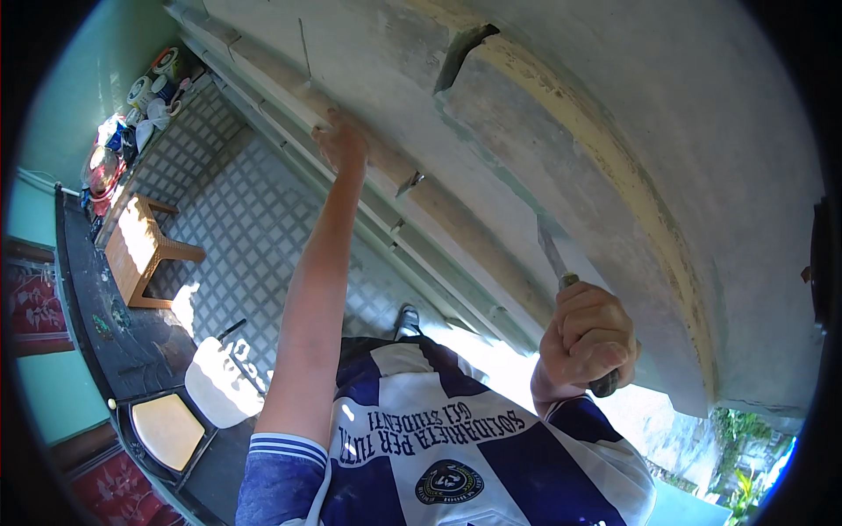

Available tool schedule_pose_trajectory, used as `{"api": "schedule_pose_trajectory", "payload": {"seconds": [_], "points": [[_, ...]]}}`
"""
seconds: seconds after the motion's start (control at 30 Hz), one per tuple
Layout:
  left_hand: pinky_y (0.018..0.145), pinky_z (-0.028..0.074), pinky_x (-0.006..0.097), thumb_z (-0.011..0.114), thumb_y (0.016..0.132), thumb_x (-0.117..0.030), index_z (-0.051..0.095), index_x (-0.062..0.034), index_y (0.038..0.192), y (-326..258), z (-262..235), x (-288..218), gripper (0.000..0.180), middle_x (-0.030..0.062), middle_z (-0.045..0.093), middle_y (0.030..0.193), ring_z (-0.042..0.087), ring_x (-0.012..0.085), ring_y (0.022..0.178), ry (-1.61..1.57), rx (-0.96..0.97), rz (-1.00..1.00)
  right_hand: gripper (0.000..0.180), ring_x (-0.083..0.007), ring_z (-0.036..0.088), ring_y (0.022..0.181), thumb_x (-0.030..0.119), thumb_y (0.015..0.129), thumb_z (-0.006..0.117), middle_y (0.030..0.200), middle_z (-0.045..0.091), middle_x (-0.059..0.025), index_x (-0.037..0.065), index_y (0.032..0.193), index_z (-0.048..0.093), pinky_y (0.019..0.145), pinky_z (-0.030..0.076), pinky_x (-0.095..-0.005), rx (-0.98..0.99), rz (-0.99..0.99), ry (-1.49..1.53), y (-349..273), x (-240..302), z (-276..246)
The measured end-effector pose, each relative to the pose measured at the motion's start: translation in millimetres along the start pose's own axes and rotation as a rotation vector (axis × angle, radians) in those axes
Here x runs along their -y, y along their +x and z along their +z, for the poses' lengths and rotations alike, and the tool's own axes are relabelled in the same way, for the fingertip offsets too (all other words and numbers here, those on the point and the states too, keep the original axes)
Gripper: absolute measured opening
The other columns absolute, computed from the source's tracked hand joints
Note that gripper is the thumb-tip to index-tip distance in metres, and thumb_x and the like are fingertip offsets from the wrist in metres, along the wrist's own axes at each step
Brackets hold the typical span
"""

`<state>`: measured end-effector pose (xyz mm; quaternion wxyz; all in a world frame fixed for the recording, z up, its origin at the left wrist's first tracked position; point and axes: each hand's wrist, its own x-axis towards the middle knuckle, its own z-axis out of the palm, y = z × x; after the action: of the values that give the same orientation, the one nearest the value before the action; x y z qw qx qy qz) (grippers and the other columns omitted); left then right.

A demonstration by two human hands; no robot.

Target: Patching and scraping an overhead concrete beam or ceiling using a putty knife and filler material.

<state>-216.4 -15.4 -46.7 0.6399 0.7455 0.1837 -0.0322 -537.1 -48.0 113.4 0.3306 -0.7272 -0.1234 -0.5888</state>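
My right hand [589,337] is closed round the dark handle of a putty knife [553,248]. Its flat metal blade points up and away, with its tip at the grey plastered wall [517,149]. My left arm stretches forward, and the left hand [342,143] grips the edge of a long brownish rail [474,237] that runs along below the plaster. On that rail, between my hands, sits a small metal bracket [410,182]. A dark gap [460,60] opens in the plaster near a curved yellowish band [605,149].
Pale parallel bars [386,213] run beside the rail, above a tiled floor [237,206]. To the left stand a brown plastic stool [136,245], a white chair [219,381] and a cream-seated chair [168,431]. Buckets [165,61] and bags fill the far left corner.
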Motion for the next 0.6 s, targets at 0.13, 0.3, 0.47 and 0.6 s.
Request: {"api": "schedule_pose_trajectory", "payload": {"seconds": [0.13, 0.3, 0.47, 0.6], "points": [[0.103, 0.044, 0.052, 0.042, 0.097, -0.056, 0.031, 0.0064, 0.146, 2, 1, 1, 0.080, 0.0323, 0.047, 0.138, 0.051, 0.0458, 0.125, -0.010, -0.007, -0.002, 0.037, -0.0128, 0.036, 0.042, 0.022, 0.105, 0.041, 0.054, 0.040, -0.0024, 0.011, 0.070, 0.038, 0.039, 0.037, -0.0260, 0.015, -0.057, 0.044, 7, 13, -11], [0.102, 0.044, 0.053, 0.041, 0.098, -0.057, 0.030, 0.0062, 0.146, 4, 2, 2, 0.081, 0.0322, 0.047, 0.139, 0.052, 0.0461, 0.124, 0.000, -0.009, 0.020, 0.038, -0.0123, 0.038, 0.042, 0.019, 0.102, 0.046, 0.053, 0.038, 0.0000, 0.011, 0.067, 0.036, 0.041, 0.041, -0.0271, 0.077, 0.128, -0.208, -8, 1, -10], [0.101, 0.044, 0.053, 0.040, 0.098, -0.057, 0.029, 0.0061, 0.146, -3, 3, -2, 0.080, 0.0321, 0.049, 0.137, 0.052, 0.0460, 0.124, 0.005, 0.018, 0.018, 0.030, -0.0161, 0.050, 0.046, -0.004, 0.076, 0.065, 0.055, 0.047, -0.0031, 0.012, 0.067, 0.041, 0.044, 0.045, -0.0275, 0.187, -0.007, -0.057, 0, -4, -21], [0.100, 0.045, 0.054, 0.040, 0.098, -0.057, 0.031, 0.0056, 0.146, 6, 5, 1, 0.079, 0.0313, 0.050, 0.135, 0.053, 0.0452, 0.123, 0.016, -0.023, 0.018, 0.030, -0.0169, 0.049, 0.048, -0.011, 0.074, 0.061, 0.057, 0.047, -0.0028, 0.011, 0.070, 0.042, 0.041, 0.044, -0.0289, 0.149, -0.113, 0.085, 5, 8, -21]]}}
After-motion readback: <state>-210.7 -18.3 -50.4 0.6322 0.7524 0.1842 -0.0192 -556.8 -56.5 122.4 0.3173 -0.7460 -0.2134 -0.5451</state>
